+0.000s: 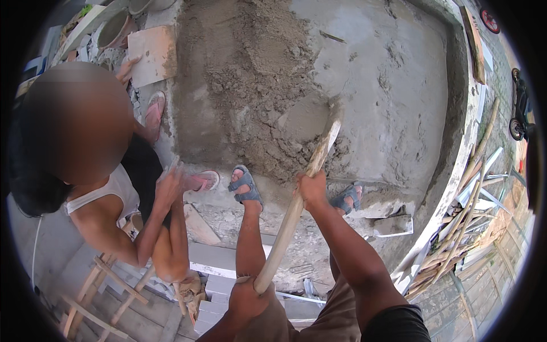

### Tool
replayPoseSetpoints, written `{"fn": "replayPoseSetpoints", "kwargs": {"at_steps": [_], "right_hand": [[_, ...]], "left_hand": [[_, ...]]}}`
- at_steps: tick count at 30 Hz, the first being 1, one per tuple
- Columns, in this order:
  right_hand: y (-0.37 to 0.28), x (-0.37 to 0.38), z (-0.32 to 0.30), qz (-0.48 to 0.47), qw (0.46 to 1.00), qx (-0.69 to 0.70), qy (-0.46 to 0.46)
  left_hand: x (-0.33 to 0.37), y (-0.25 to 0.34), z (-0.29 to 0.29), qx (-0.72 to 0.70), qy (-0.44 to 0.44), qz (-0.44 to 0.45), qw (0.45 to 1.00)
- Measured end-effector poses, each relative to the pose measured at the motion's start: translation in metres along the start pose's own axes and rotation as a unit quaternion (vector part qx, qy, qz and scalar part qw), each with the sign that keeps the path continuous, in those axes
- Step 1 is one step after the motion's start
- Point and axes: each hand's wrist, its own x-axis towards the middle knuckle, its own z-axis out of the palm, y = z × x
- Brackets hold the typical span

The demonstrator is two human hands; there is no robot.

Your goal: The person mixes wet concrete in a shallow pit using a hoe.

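Both my hands are closed around the wooden handle of a hoe (289,228), which slants up and to the right. My left hand (249,297) grips the handle's lower end, close to my thigh. Farther up the shaft, my right hand (311,190) wraps round it. The hoe's head, coated in grey, rests in a heap of wet mortar (250,85), so its blade edge is hard to make out. To the right of the heap spreads a smoother grey cement surface (393,74).
A person in a white tank top crouches at the left, one hand at a flat board (152,55). Buckets (115,28) stand behind. A low wall (470,108) bounds the right side, with timber poles (470,199) beyond. At lower left lies a wooden ladder-like frame (91,290).
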Motion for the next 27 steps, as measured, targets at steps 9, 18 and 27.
{"fn": "replayPoseSetpoints", "kwargs": {"at_steps": [9,18,27], "right_hand": [[-0.189,0.115,-0.1,-0.18,0.973,-0.096,0.113],[0.01,0.045,-0.057,0.013,0.984,-0.155,0.083],[-0.013,0.005,-0.11,-0.108,0.97,-0.159,0.145]], "left_hand": [[0.15,0.142,0.043,-0.137,-0.034,0.132,0.981],[0.025,0.03,0.04,0.011,-0.07,-0.035,0.997],[0.04,-0.007,0.086,-0.072,-0.144,0.072,0.984]]}}
